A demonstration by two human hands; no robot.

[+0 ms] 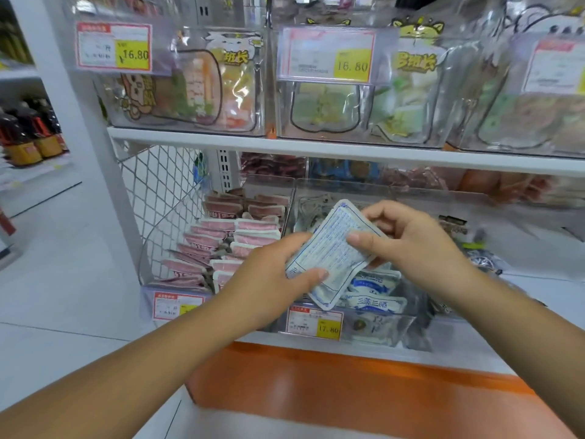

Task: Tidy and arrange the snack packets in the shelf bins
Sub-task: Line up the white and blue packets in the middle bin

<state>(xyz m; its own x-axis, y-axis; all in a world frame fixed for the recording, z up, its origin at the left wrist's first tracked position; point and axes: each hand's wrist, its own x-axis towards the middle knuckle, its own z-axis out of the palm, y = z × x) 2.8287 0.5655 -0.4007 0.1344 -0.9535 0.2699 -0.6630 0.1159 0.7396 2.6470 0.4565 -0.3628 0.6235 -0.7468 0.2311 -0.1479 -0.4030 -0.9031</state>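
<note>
Packet, flat, white with fine blue print, foil-like (332, 251): hanging tilted just above the middle clear plastic bin (376, 331) on the lower shelf, fine-print side facing up, one corner dipping toward the bin's front. Both hands are holding it. Left hand (272, 274) is pinching the lower left edge, thumb lying on the face, fingers tucked beneath. Right hand (408, 242) is pinching the upper right edge, thumb pressing on the print, fingers curling behind. Under it, matching blue-and-white packets (376, 304) are lying flat and overlapping in that bin, label side up. Red-bordered price tag with a yellow 17.80 panel (315, 323) is sitting on the bin's front wall. In the neighbouring bin to the left, pink packets (221, 245) are standing in rows, looking orderly.

Judging the step in hand: turning and seating this one packet. Doing it well is likely meaning flipping it so the label is matching those below, squaring its edges with the stack, lowering it flat rather than dropping it, and easing both pinches off only once it is resting, since slick film is apt to slide
</note>
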